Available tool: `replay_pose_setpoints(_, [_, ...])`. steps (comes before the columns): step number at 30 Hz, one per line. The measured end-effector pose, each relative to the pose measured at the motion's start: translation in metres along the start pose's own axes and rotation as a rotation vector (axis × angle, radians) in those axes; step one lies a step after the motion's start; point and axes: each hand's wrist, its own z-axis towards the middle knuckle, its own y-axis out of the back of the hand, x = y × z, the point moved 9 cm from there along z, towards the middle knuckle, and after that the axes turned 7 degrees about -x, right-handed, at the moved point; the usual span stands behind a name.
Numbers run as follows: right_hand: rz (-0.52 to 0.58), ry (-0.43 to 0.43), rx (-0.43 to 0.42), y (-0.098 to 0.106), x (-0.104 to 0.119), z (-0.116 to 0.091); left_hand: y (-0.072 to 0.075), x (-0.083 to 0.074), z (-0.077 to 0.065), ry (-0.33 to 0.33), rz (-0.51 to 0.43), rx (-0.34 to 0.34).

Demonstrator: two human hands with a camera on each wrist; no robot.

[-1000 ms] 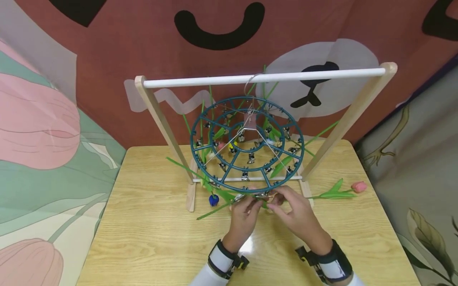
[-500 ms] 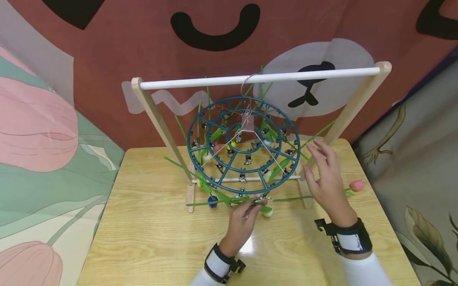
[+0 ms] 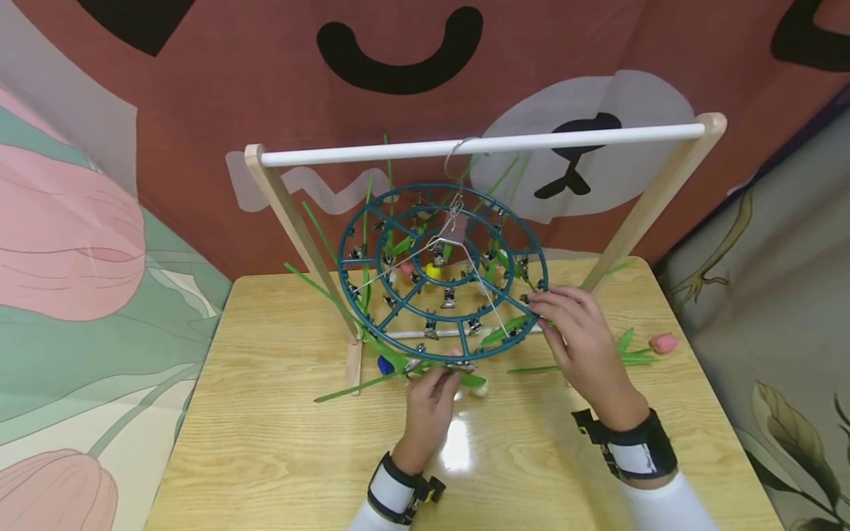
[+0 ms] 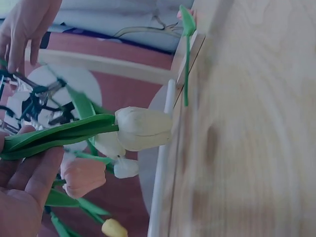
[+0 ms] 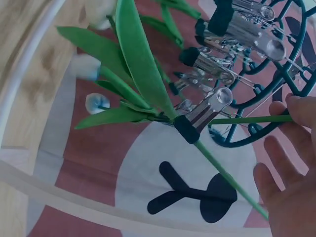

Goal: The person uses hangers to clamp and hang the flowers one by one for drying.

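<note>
A round blue-green clip hanger (image 3: 485, 353) hangs in front of me with several artificial tulips clipped around it. At its front edge my left hand (image 3: 425, 422) pinches a white tulip (image 4: 143, 128) by its leafy stem, close to a metal clip. The bloom points to the right in the head view. My right hand (image 3: 587, 354) grips the hanger's right rim with its fingertips. In the right wrist view, a green stem (image 5: 247, 119) runs from a metal clip (image 5: 207, 111) to those fingers; whether they hold it too is unclear.
A wooden stand with a white crossbar (image 3: 358, 153) carries the hanger. On the table (image 3: 265, 442) to the right lies a pink tulip (image 3: 662, 342). A blue tulip (image 3: 385, 364) hangs at the front left. Long stems stick out around the hanger, and a printed curtain hangs behind.
My right hand left the white tulip, swung out right, then came back to the hanger's rim. The hanger has turned clockwise, its front moving left. My left hand moved slightly left with the white tulip.
</note>
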Motion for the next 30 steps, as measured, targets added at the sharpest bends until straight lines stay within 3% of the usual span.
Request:
replay_pose_setpoints(5, [-0.021, 0.035, -0.029, 0.005, 0.011, -0.002, 0.008, 0.0, 0.007, -0.019, 0.032, -0.035])
replay_pose_setpoints(15, [-0.062, 0.151, -0.146, 0.021, 0.037, 0.0, 0.013, 0.003, 0.011, 0.023, 0.035, -0.066])
replay_pose_setpoints(21, [-0.092, 0.218, -0.206, 0.023, 0.053, 0.002, 0.018, 0.005, 0.015, 0.081, 0.005, -0.071])
replay_pose_setpoints(30, [-0.124, 0.225, -0.193, 0.016, 0.059, 0.001, 0.028, 0.009, 0.019, 0.128, 0.017, -0.097])
